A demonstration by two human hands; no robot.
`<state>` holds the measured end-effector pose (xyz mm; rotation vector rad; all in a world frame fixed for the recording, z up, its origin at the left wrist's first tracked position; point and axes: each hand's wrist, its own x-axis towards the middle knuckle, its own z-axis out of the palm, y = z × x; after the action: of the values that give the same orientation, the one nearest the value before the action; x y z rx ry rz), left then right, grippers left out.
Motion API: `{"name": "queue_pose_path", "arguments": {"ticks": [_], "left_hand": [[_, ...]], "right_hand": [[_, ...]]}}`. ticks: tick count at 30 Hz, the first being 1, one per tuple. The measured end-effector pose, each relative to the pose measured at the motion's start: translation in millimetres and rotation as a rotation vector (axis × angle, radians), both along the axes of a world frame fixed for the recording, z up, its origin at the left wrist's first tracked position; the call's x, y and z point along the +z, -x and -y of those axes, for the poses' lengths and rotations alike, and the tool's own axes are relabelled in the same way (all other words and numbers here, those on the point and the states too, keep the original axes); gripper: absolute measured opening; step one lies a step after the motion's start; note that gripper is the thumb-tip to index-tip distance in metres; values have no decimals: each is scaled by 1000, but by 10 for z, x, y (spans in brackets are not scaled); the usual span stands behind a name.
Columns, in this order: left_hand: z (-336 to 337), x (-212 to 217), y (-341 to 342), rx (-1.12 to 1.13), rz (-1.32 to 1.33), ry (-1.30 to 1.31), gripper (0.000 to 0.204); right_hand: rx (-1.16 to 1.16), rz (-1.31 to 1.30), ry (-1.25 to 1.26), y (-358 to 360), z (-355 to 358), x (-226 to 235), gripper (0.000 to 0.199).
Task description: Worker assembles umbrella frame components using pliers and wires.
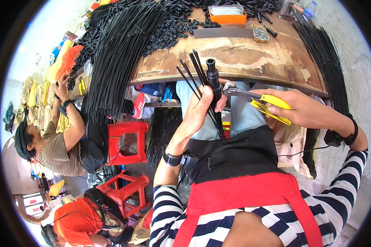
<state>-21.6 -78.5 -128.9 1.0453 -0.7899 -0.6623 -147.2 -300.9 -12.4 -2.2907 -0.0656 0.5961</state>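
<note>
My left hand [197, 110] is closed around a black stepped tube fitting [212, 76] and several thin black rods [198, 68]. The rods fan up beside the fitting, and their lower ends run down in front of my lap. In my right hand [294, 106] is a pair of pliers with yellow handles [272, 108]. Their dark jaws reach to the fitting's right side, by my left fingertips; exactly what they touch is hidden. Both hands are just off the near edge of the wooden table [251, 61].
A large bundle of black rods [119, 61] hangs over the table's left side, another [325, 61] on the right. Small black parts [165, 37] are heaped behind. An orange box [228, 17] and a tin of metal bits [260, 33] stand there. Left are red stools [127, 142] and two people.
</note>
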Motion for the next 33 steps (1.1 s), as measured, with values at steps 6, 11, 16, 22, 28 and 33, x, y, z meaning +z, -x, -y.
{"name": "queue_pose_path", "arguments": {"ticks": [6,11,16,22,28,33], "left_hand": [[32,-75,-92,-36,2,-14,71],[-9,-11,-70,-30,8,43,67],[-74,-50,-79,68,-46,64,63],[-71,-60,-105,61,-84,103,58],[-149,-90,-146,139,-76,71,70],[-115,-54,-146,221,-51,27,76]], "right_hand": [[-49,-95,-179,-20,21,235,41],[-218,25,-113,-107,36,508,41],[-174,-32,-238,27,-38,-72,37],[-104,481,30,-132,-83,-454,37],[-208,-34,-167,-262,-193,-552,31],[-89,718,91,-237,-246,-840,45]]}}
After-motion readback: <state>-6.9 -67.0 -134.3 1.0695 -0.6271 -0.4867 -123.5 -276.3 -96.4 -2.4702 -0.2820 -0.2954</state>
